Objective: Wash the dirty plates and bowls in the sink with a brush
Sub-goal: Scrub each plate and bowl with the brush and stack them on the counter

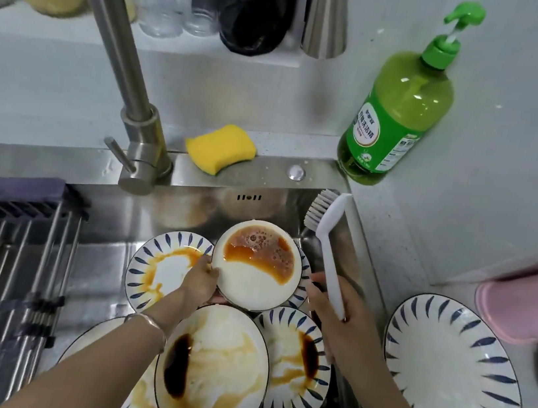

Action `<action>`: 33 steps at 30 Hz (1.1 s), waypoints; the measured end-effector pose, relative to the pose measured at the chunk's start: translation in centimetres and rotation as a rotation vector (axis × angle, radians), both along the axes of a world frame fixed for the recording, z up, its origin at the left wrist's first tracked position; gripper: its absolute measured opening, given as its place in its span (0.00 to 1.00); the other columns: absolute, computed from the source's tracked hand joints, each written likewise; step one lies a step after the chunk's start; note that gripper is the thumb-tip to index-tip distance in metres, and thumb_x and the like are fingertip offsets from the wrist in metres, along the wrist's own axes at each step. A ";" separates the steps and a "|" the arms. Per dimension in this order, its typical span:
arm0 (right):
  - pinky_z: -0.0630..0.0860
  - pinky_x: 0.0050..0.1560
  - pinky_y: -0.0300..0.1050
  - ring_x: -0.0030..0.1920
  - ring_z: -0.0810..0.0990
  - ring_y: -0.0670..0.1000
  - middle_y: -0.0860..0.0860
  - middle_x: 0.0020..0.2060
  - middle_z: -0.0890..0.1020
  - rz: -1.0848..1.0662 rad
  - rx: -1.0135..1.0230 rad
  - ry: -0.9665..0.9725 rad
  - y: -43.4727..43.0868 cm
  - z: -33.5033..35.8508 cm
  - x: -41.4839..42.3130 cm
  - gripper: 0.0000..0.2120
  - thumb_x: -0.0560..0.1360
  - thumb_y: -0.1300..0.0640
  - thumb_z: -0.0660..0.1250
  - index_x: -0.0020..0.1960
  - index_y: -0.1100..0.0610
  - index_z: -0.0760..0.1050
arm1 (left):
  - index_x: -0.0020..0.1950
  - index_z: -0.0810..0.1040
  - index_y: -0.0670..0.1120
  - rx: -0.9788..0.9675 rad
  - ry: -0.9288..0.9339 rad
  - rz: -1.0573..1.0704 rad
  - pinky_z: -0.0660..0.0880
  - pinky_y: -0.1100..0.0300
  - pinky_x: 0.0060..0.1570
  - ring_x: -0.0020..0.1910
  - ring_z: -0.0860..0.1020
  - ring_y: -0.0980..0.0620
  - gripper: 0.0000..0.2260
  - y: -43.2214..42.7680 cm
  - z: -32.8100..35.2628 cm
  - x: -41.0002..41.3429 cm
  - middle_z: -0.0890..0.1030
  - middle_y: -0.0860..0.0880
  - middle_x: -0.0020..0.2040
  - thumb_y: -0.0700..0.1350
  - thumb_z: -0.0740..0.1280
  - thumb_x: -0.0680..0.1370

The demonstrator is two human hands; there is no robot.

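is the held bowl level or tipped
Tipped: orange liquid in the bowl pools at its far side, near part bare; left hand grips its rim.

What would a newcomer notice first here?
The white bowl of foamy orange sauce, held by the left hand above stained plates in the sink. The right hand grips a white brush, bristles up. A green soap bottle stands at the back right corner.
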State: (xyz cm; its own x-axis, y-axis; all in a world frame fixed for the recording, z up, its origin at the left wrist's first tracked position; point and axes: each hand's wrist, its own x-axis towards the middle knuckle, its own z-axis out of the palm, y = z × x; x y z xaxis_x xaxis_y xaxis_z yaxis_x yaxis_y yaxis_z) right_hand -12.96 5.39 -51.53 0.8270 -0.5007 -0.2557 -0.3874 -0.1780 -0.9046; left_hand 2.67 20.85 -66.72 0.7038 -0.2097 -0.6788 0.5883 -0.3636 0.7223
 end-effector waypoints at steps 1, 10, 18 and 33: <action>0.69 0.24 0.35 0.24 0.69 0.44 0.52 0.31 0.77 -0.009 0.004 -0.004 -0.1 0.1 -0.1 0.09 0.74 0.45 0.65 0.50 0.48 0.76 | 0.69 0.64 0.42 -0.020 -0.027 -0.010 0.81 0.48 0.34 0.59 0.76 0.36 0.14 0.1 0.2 -0.1 0.73 0.38 0.63 0.41 0.57 0.83; 0.72 0.31 0.29 0.31 0.77 0.45 0.53 0.37 0.80 -0.055 0.001 -0.026 0.0 2.6 -0.9 0.11 0.68 0.42 0.64 0.48 0.44 0.76 | 0.59 0.64 0.50 -0.120 -0.323 -0.135 0.82 0.52 0.40 0.53 0.79 0.38 0.05 1.2 4.4 -0.3 0.76 0.40 0.56 0.46 0.54 0.84; 0.67 0.22 0.34 0.22 0.71 0.43 0.52 0.35 0.80 -0.043 0.026 -0.026 0.7 4.3 -1.7 0.13 0.69 0.43 0.64 0.50 0.47 0.76 | 0.65 0.65 0.52 -0.014 -0.778 -0.304 0.73 0.54 0.45 0.44 0.77 0.53 0.10 2.6 9.4 0.4 0.78 0.51 0.48 0.47 0.55 0.84; 0.68 0.24 0.28 0.23 0.74 0.40 0.49 0.35 0.78 0.059 -0.048 0.040 1.4 7.1 -2.6 0.21 0.69 0.39 0.61 0.56 0.50 0.75 | 0.74 0.65 0.54 0.219 -1.046 -0.515 0.72 0.54 0.57 0.64 0.71 0.52 0.24 3.7 15.2 0.4 0.72 0.53 0.68 0.60 0.47 0.80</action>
